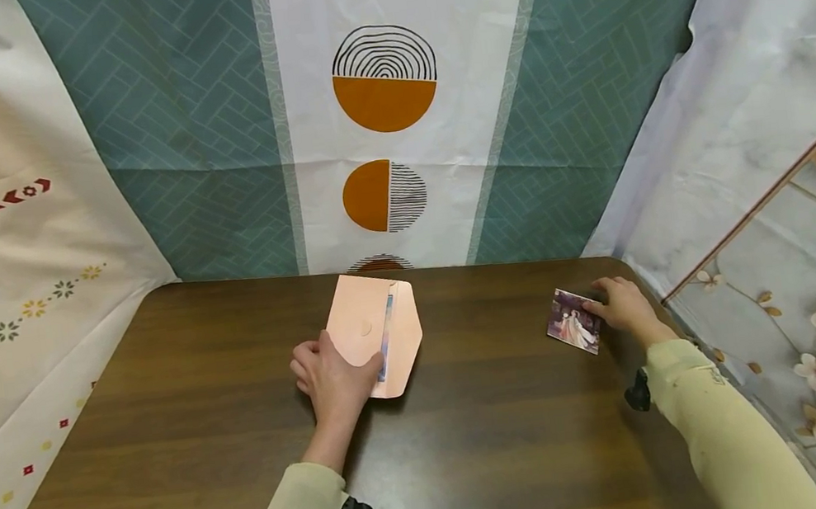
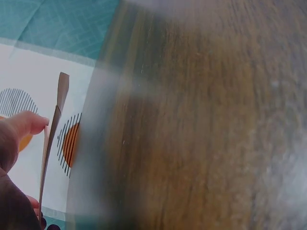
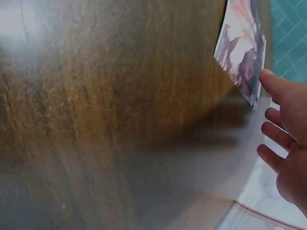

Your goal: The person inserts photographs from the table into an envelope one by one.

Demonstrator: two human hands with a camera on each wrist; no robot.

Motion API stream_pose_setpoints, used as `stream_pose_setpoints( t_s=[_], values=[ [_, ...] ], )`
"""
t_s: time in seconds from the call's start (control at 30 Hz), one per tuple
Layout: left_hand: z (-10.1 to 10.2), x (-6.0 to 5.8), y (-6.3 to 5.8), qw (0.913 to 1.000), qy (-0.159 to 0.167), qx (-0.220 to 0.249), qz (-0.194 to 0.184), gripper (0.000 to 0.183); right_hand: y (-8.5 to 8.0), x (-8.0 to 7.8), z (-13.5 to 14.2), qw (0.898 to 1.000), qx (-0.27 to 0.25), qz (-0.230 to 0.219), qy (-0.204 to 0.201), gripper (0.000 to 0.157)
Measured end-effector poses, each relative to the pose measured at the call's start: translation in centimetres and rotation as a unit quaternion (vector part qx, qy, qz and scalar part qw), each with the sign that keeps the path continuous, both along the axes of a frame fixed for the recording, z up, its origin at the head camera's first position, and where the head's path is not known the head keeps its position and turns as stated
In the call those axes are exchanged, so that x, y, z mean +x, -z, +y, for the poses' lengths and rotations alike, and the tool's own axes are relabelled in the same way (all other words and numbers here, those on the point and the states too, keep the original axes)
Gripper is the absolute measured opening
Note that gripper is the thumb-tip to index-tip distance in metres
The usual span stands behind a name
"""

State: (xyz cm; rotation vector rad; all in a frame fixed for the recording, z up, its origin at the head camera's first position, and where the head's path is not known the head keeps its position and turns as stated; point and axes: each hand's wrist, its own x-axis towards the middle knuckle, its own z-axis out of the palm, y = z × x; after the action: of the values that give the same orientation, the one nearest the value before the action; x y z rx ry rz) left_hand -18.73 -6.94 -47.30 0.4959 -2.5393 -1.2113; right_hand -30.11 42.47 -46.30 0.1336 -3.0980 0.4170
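Observation:
My left hand [image 1: 334, 376] grips a pale pink envelope [image 1: 356, 316] by its lower left part, thumb over the front and the other fingers mostly hidden behind. Its flap [image 1: 408, 337] is unfolded to the right, and a bluish strip of a card [image 1: 387, 335] shows in the opening. The left wrist view catches the envelope [image 2: 52, 139] edge-on, lifted off the table. At the right, my right hand [image 1: 626, 308] pinches the right edge of a small photo card [image 1: 572, 324] picturing pale-dressed figures on purple. In the right wrist view the remaining fingers [image 3: 276, 136] stand apart from the photo.
Both hands are over a dark brown wooden table [image 1: 251, 462]. A teal and white patterned cloth [image 1: 200, 127] hangs along its far edge. A cream cloth [image 1: 14, 271] borders the left side, and a floral one [image 1: 773, 316] stands close beside my right forearm.

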Motion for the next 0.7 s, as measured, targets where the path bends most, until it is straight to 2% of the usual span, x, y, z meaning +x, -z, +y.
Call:
stream_pose_setpoints(
  t_s=[0.23,0.5,0.7],
  values=[
    [-0.29,-0.07,-0.08,1.0,0.002,0.001,-0.004,0.087,1.01,-0.22,0.49,0.999,-0.014,0.028,-0.013,0.052],
    [-0.42,-0.09,-0.13,1.0,0.002,0.005,-0.004,0.09,0.68,-0.32,0.46,1.0,-0.009,0.028,-0.008,0.052],
    [-0.56,-0.01,-0.03,1.0,0.002,0.004,-0.005,0.091,1.02,-0.21,0.54,0.999,-0.009,0.039,-0.008,0.048]
  ],
)
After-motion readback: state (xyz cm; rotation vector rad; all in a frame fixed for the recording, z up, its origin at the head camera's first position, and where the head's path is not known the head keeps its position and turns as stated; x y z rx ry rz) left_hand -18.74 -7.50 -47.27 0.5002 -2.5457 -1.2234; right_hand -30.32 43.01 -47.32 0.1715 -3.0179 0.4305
